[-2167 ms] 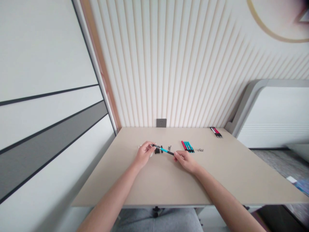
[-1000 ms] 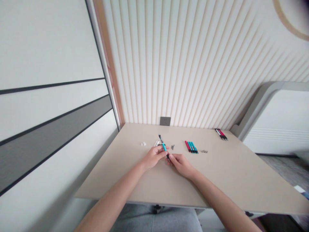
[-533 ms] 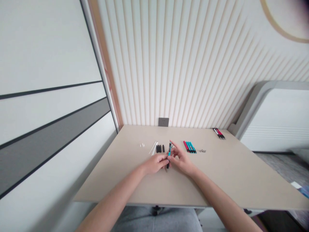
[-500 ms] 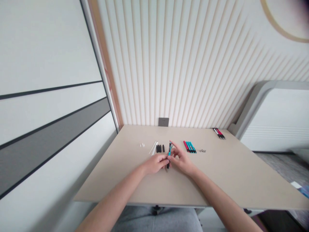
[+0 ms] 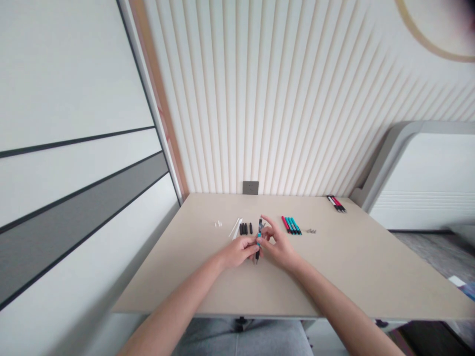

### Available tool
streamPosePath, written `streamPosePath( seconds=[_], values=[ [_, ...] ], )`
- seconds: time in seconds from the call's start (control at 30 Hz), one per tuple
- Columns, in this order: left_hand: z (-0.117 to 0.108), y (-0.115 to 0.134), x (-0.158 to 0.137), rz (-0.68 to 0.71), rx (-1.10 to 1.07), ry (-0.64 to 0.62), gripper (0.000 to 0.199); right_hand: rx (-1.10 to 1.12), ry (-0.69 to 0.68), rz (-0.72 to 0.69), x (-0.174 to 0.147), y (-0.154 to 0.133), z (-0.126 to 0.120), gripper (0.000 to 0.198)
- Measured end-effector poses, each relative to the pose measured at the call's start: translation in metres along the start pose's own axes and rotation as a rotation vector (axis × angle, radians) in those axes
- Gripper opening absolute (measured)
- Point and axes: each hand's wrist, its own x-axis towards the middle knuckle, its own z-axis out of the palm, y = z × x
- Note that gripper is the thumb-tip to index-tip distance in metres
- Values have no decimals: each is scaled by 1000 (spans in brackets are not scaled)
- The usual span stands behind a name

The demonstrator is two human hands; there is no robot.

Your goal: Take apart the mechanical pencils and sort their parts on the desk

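Between my two hands a black and blue pen [image 5: 260, 227] stands nearly upright, its tip pointing down toward me. My left hand [image 5: 239, 251] pinches it around the lower, black part. My right hand [image 5: 276, 244] has its thumb and fingers on the blue middle, and its index finger reaches up to the pen's top end. Just beyond my left hand lie several short black pen grips [image 5: 245, 228] and thin white refill sticks [image 5: 236, 228]. To the right of my right hand is a row of red and blue pen barrels [image 5: 291, 225].
Small white pieces [image 5: 218, 224] lie at the left of the beige table [image 5: 178, 277]. Small grey metal-looking pieces [image 5: 310, 231] sit right of the barrels. Several assembled-looking pens [image 5: 337, 204] lie at the far right corner. A wall socket [image 5: 250, 188] is behind the table.
The pen has turned slightly to stand more upright, showing less blue. My right index finger stays at its top. Both hands have otherwise hardly moved.
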Motion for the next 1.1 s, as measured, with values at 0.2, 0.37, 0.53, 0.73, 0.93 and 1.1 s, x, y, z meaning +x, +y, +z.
streamPosePath(
  seconds=[0.2,0.37,0.53,0.73,0.93,1.1],
  values=[
    [-1,-2,2,-30,-39,-25,30,22,-4,9,2,2,-1,54],
    [-2,1,2,-54,-92,-35,33,58,-11,28,2,4,-1,57],
    [-3,5,2,-88,-209,56,37,98,8,31,-1,-1,0,77],
    [-10,4,4,-52,-257,326,43,-41,-85,34,-3,-1,-3,56],
    [-12,6,4,-71,-218,362,47,-185,-50,56,0,-3,-5,28],
    [-19,11,1,-42,-183,451,51,-351,226,39,6,13,-41,32]
  ],
)
